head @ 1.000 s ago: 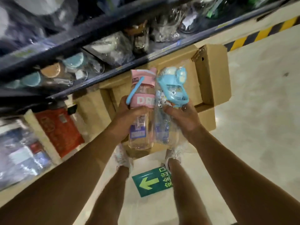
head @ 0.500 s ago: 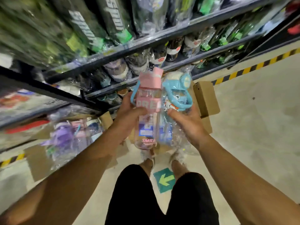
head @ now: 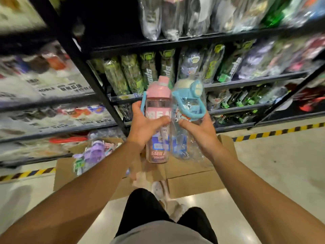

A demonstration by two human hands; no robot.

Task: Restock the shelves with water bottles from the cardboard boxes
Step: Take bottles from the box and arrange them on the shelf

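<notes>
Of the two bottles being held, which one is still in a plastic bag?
The blue bottle in the right hand: crinkled clear plastic wraps it. The pink bottle in the left hand shows no bag.

Two bottles (head: 158, 120) side by side at frame centre, one in each hand, shelves (head: 228, 81) behind them across the top, cardboard boxes (head: 190, 180) on the floor (head: 281, 164) below.
</notes>
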